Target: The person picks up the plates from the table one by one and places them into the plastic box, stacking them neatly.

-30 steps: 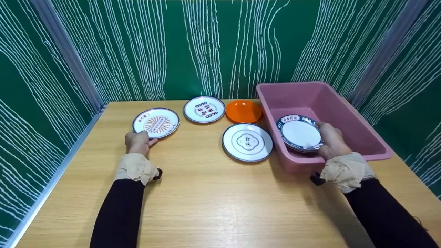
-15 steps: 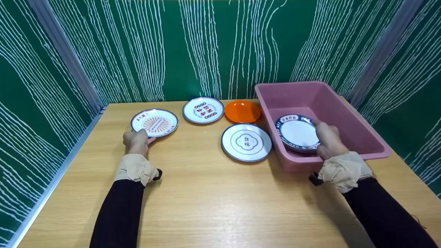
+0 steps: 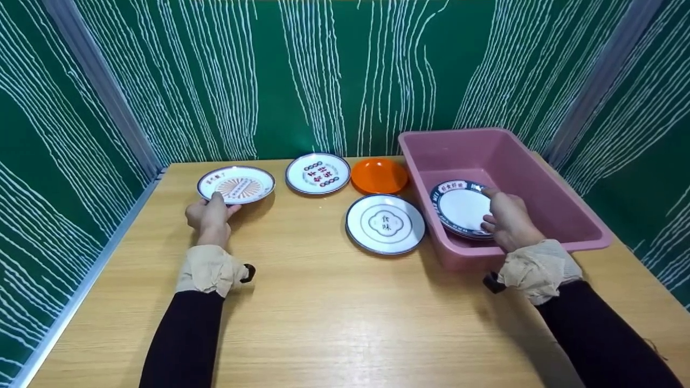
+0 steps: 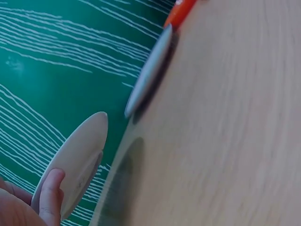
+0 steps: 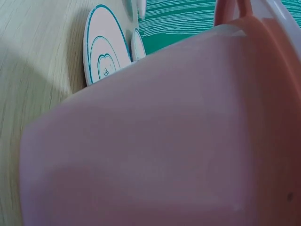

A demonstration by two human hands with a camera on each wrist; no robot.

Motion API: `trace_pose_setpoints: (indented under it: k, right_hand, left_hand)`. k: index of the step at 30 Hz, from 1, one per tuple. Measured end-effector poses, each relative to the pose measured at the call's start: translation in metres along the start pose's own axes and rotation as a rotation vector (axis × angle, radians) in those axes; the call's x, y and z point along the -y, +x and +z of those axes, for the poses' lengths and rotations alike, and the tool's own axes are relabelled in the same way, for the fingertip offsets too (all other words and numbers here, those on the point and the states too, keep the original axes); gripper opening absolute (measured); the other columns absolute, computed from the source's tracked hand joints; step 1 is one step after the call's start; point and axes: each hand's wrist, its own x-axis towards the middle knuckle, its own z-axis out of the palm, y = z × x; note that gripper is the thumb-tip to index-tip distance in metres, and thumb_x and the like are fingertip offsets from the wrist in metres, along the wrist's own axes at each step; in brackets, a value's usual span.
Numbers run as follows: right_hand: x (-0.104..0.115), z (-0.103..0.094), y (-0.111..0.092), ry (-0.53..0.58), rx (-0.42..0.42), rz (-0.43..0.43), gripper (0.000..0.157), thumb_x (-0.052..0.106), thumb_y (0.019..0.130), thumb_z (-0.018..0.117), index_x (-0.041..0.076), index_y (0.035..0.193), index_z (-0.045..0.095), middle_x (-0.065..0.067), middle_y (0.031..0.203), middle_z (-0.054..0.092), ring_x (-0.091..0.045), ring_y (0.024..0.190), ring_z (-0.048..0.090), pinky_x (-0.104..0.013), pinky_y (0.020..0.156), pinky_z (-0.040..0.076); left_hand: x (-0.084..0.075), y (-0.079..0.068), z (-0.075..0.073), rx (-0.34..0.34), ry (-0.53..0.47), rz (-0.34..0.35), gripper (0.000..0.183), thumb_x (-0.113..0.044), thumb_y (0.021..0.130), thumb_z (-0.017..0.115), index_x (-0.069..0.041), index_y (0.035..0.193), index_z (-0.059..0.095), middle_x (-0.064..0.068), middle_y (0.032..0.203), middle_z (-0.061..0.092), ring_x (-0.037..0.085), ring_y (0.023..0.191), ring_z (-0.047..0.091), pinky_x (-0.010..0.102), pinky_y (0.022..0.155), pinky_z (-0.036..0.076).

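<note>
In the head view my left hand [image 3: 209, 215] holds a white plate with an orange sunburst print [image 3: 236, 186] by its near rim, thumb on top. The left wrist view shows fingers against the underside of this plate [image 4: 77, 160], raised over its shadow on the table. My right hand [image 3: 512, 220] is inside the pink tub [image 3: 571, 237], at the right rim of a stack of white plates with a dark teal border [image 3: 463, 207]. Its fingers now show above the rim, loosely bent. In the right wrist view the tub's wall [image 5: 141, 141] hides the right hand.
A white plate with red characters [image 3: 318, 173] and an orange plate [image 3: 379, 175] lie along the back of the wooden table [image 3: 323, 312]. Nearer, a white plate with a grey emblem [image 3: 385, 224] lies beside the tub. Green walls with white lines [image 3: 372, 70] enclose the table.
My left hand has lifted the sunburst plate up and slightly left. My right hand has let go of the teal-bordered plates, which rest in the tub.
</note>
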Motion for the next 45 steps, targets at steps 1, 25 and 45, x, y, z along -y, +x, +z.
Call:
trace_pose_setpoints:
  k: [1,25,45]
  right_hand:
    - [0.0,0.0,0.0,0.009,0.014,-0.009,0.076,0.034,0.107,0.039,0.009,0.164,-0.005,-0.017,0.169,-0.009,-0.041,0.153,0.009,-0.043,0.125,0.024]
    - [0.004,0.001,-0.006,0.188,0.145,-0.051,0.068,0.038,0.107,0.05,0.018,0.163,0.018,-0.006,0.132,0.047,-0.024,0.121,0.054,-0.037,0.108,0.05]
    - [-0.002,0.003,-0.006,0.135,0.219,-0.348,0.036,0.029,0.101,0.066,0.009,0.127,0.052,-0.004,0.107,0.069,-0.019,0.093,0.069,-0.031,0.082,0.062]
  left_hand:
    - [-0.001,-0.002,0.001,0.001,-0.02,0.012,0.045,-0.01,0.105,0.051,0.0,0.149,0.043,0.018,0.141,0.058,0.022,0.116,0.066,0.027,0.079,0.062]
    - [0.006,-0.046,0.035,0.084,-0.169,0.065,0.025,-0.008,0.103,0.057,0.001,0.126,0.061,0.016,0.124,0.067,0.022,0.094,0.073,0.028,0.079,0.063]
    - [0.002,-0.108,0.06,0.324,-0.167,0.116,0.026,-0.001,0.099,0.054,0.005,0.124,0.056,0.019,0.125,0.059,0.027,0.098,0.069,0.034,0.084,0.063]
